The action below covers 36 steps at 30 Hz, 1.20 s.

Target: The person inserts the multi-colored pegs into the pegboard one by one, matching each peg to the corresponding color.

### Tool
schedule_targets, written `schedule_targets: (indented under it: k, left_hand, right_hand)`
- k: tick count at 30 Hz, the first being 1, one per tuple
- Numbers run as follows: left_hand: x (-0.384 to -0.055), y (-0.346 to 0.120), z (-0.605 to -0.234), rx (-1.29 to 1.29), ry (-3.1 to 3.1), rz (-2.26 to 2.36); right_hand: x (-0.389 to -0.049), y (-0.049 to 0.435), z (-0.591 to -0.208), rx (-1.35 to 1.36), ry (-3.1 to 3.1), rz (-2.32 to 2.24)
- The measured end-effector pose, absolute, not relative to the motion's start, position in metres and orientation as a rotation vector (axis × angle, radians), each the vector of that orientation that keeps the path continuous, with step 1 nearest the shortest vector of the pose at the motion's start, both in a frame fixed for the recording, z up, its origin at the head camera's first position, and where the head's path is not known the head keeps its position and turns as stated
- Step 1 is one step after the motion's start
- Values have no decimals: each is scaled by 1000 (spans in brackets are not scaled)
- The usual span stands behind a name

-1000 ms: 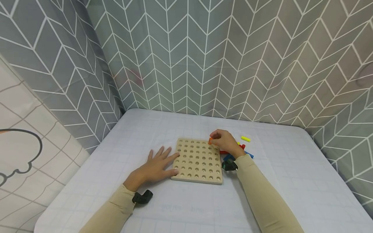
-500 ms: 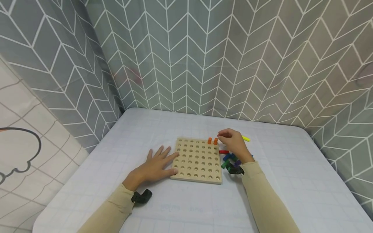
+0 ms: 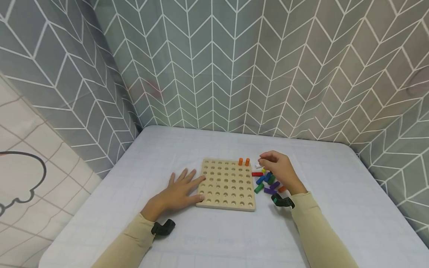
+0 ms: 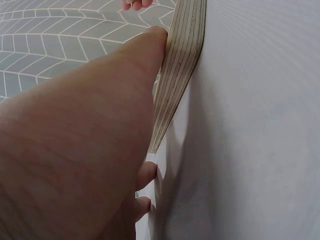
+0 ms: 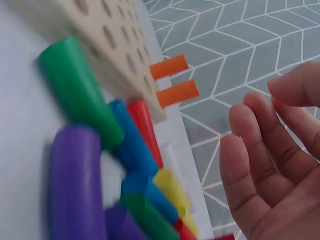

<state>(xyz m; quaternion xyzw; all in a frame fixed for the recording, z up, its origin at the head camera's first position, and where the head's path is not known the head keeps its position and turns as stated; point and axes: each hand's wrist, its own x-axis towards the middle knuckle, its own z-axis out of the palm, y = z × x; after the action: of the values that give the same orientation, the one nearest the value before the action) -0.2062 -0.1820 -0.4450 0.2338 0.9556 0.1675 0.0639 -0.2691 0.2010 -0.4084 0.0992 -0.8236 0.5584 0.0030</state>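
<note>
A square wooden pegboard (image 3: 213, 205) with rows of holes lies on the table. Two orange pegs (image 3: 240, 162) stand upright at its far right corner. My left hand (image 3: 179, 192) is spread flat, with thumb and a finger on the board's left edge; the left wrist view shows the thumb (image 4: 152, 42) against the layered side. Above loose pegs to the right of the board hovers my right hand (image 3: 277, 166), fingers loosely bent, thumb near the index fingertip. Nothing shows between those fingers (image 5: 235, 165) in the right wrist view.
The loose pegs beside the board include a red peg (image 3: 257, 174), a green peg (image 3: 259, 188), a purple peg (image 3: 270, 191), an orange peg (image 3: 282, 189) and a white peg (image 3: 257, 166). Patterned curtains (image 3: 214, 67) hang behind the white-covered table (image 3: 201, 242).
My right hand has let go of an orange peg at the board's far right and moved right over the loose pegs. Both orange pegs now show upright. The left hand stays put.
</note>
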Motion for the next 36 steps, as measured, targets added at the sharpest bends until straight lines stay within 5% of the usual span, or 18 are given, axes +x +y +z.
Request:
schedule_targets:
  k: [36]
  left_hand:
    - [-207,-180,-445,680,2893,481]
  right_hand:
    - [-226,276,-417,284,-2832,1248]
